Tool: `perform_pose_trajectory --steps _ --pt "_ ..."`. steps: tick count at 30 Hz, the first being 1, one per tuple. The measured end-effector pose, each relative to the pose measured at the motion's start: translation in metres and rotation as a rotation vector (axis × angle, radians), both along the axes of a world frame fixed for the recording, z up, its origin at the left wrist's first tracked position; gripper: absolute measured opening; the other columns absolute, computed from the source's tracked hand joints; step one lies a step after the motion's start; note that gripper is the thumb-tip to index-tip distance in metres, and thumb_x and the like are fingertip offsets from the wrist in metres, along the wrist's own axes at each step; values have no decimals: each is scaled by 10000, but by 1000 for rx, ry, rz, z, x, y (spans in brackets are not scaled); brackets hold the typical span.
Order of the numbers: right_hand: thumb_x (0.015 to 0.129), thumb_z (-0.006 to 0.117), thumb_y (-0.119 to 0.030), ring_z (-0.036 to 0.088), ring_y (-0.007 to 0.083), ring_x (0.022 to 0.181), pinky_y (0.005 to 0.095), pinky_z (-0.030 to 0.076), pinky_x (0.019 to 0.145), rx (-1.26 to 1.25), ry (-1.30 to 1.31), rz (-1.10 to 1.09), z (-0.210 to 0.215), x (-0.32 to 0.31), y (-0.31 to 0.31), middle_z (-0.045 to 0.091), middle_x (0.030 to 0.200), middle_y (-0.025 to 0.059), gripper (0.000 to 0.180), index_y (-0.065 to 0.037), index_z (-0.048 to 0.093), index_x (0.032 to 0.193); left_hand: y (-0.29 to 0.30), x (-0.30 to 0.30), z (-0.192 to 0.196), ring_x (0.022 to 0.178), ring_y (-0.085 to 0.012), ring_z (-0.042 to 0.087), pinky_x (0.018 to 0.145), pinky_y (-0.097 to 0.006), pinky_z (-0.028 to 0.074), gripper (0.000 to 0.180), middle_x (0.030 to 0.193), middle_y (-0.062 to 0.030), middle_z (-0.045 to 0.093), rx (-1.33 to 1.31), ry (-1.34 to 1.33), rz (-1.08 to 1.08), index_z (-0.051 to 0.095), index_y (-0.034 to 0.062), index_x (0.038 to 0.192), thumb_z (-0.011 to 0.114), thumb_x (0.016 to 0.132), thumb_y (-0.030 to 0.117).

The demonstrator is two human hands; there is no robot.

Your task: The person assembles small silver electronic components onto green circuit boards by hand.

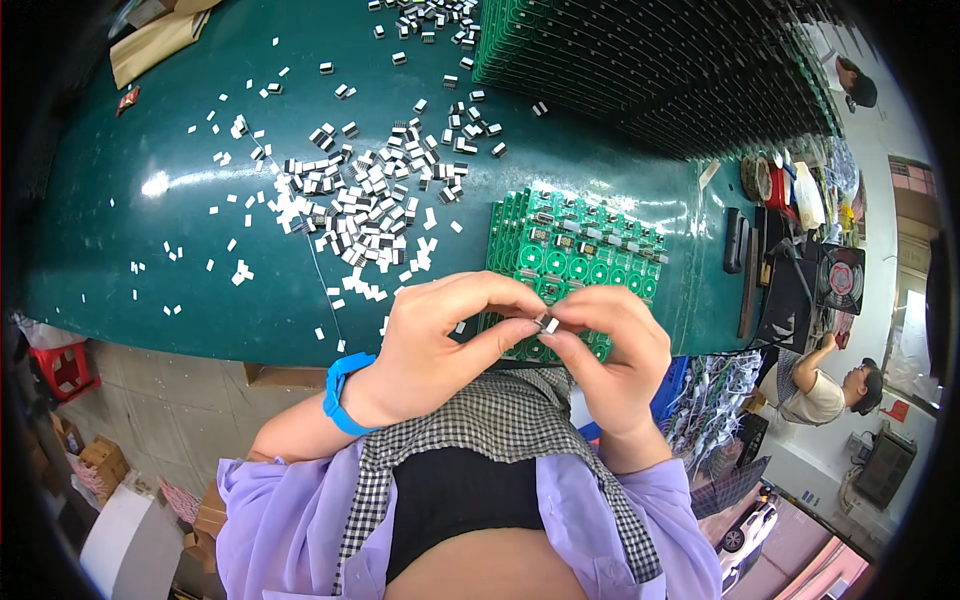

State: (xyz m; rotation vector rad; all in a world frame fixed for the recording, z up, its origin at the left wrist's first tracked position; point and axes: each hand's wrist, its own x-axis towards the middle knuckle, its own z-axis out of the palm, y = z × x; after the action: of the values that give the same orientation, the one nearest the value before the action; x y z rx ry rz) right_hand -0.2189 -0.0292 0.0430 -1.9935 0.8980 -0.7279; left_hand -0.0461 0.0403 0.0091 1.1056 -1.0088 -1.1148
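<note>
My left hand (437, 335) and my right hand (617, 350) meet at the table's near edge, thumbs and forefingers pinched together. Between their fingertips is a small black component (549, 324) with a white face. Its lower side is hidden by the fingers. Just beyond the hands lies a stack of green circuit boards (580, 262), with round ring patterns and small parts mounted in rows. To the left of the boards spreads a loose pile of the same black-and-white components (370, 195). Small flat white pieces (241, 271) are scattered about the pile.
A tall block of stacked boards (650, 70) stands on the green table (110, 250) at the far right. Brown paper (160, 45) lies at the far left. A fan (840, 278) and bundled cables (715, 400) are at the right. Another person (825, 390) is beyond them.
</note>
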Motion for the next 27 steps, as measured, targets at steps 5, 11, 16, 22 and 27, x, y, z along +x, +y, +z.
perform_pose_trajectory --steps 5,11,16,22,27 --pt "667 785 19 664 216 790 298 529 697 -127 -35 110 -4 -4 -2 673 876 113 260 1 681 906 0 -2 -6 827 -226 684 717 -303 538 151 883 -126 690 -175 -224 3 665 -18 906 707 762 -23" --pt "652 789 22 661 218 776 295 528 673 -36 -73 138 -2 -8 -1 673 845 112 252 1 675 875 -4 -5 -12 716 -255 633 623 -330 497 138 831 -109 647 -421 -379 35 633 4 835 712 723 -12" --pt "646 789 22 652 214 755 298 521 641 -86 -72 174 -2 -8 -3 658 829 109 245 2 671 860 -8 -2 -9 706 -256 626 605 -330 489 169 828 -99 638 -481 -449 11 627 15 837 722 699 -4" --pt "640 775 38 643 203 726 297 515 610 -128 -14 231 7 -9 -9 649 821 105 226 -7 679 839 -3 -7 -12 734 -268 653 620 -335 517 233 870 -119 663 -439 -455 38 654 5 910 733 691 -8" --pt "644 774 55 666 214 701 273 532 595 -298 19 76 5 -10 4 669 816 118 227 0 678 842 -4 -10 -12 715 -254 682 620 -309 552 235 844 -136 687 -531 -530 102 673 -27 925 733 697 -24"
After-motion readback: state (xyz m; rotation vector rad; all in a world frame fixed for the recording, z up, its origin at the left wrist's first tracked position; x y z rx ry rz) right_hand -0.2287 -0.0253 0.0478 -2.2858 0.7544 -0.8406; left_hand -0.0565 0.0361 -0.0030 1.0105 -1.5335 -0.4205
